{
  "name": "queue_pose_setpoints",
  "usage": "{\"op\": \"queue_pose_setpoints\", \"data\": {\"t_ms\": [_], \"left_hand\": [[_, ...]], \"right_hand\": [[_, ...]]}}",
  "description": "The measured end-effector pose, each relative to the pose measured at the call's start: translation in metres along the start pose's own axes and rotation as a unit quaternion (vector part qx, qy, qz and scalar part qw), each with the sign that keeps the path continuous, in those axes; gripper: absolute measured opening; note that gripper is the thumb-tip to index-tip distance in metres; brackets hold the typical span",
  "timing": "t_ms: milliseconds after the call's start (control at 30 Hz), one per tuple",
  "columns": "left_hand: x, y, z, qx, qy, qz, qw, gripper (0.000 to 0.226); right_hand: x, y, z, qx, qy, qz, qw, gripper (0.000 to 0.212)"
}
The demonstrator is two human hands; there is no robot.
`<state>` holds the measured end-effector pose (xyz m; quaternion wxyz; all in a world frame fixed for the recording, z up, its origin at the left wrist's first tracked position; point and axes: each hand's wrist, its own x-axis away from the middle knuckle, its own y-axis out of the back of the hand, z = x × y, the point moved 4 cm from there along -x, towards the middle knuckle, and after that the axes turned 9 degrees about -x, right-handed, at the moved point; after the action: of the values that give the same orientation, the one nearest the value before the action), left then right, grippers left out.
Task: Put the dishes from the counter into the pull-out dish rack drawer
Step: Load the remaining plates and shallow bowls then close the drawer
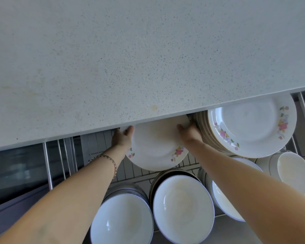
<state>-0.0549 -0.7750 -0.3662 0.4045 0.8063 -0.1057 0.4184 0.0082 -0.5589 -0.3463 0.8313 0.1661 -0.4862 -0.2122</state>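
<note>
Stacked bowls [183, 206] sit nearest in the rack drawer [141, 170]. Beyond them, left hand [122, 136] and right hand [189, 132] each clasp a side rim of a floral plate [157, 147], half under the counter [130, 59]. Looks like mid-placement, next lower it gently beside the plate stack [252, 125].

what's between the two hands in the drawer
A floral plate, gripped at its edges by the left hand and right hand, above the wire rack; seen in the head view.
</note>
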Motion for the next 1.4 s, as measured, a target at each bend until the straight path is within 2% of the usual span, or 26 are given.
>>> {"op": "queue_pose_setpoints", "data": {"t_ms": [333,433,533,633,700,767,867,933,1033,1100,1167,1300,1400], "left_hand": [[0.006,-0.013,0.005,0.069,0.051,0.002,0.996,0.063],[0.012,-0.016,0.004,0.109,0.058,-0.007,0.992,0.058],[0.02,-0.022,0.008,0.133,0.073,0.001,0.988,0.044],[0.023,-0.02,0.01,0.102,0.085,0.035,0.991,0.046],[0.021,-0.015,0.009,0.045,0.098,0.078,0.991,0.055],[0.022,-0.008,0.005,-0.025,0.102,0.096,0.99,0.053],[0.034,0.013,-0.005,-0.184,0.063,0.042,0.98,0.051],[0.054,0.028,-0.013,-0.247,-0.01,0.015,0.969,0.044],[0.094,0.042,-0.023,-0.262,-0.152,0.106,0.947,0.024],[0.124,0.058,-0.033,-0.253,-0.179,0.16,0.937,0.024],[0.149,0.081,-0.049,-0.213,-0.186,0.183,0.942,0.02],[0.184,0.142,-0.089,-0.21,-0.198,0.158,0.944,0.023],[0.199,0.194,-0.118,-0.184,-0.221,0.09,0.953,0.019]], "right_hand": [[0.009,0.005,-0.025,0.042,-0.054,-0.039,0.997,0.014],[0.007,-0.001,-0.033,0.016,-0.097,-0.03,0.995,0.029],[0.014,-0.002,-0.033,-0.002,-0.09,-0.038,0.995,0.023],[0.018,-0.004,-0.033,0.011,-0.076,-0.035,0.996,0.033],[0.021,-0.001,-0.028,0.031,-0.072,-0.019,0.997,0.031],[0.027,0.005,-0.022,0.082,-0.066,-0.003,0.994,0.028],[0.042,0.015,-0.012,0.209,-0.039,0.034,0.977,0.032],[0.058,0.022,-0.004,0.274,-0.031,0.069,0.959,0.032],[0.089,0.031,0.02,0.33,0.006,0.132,0.935,0.035],[0.113,0.037,0.043,0.376,0.02,0.195,0.906,0.037],[0.139,0.046,0.07,0.402,0.027,0.234,0.885,0.037],[0.175,0.074,0.14,0.399,0.078,0.241,0.881,0.032],[0.194,0.09,0.195,0.388,0.125,0.233,0.883,0.024]]}}
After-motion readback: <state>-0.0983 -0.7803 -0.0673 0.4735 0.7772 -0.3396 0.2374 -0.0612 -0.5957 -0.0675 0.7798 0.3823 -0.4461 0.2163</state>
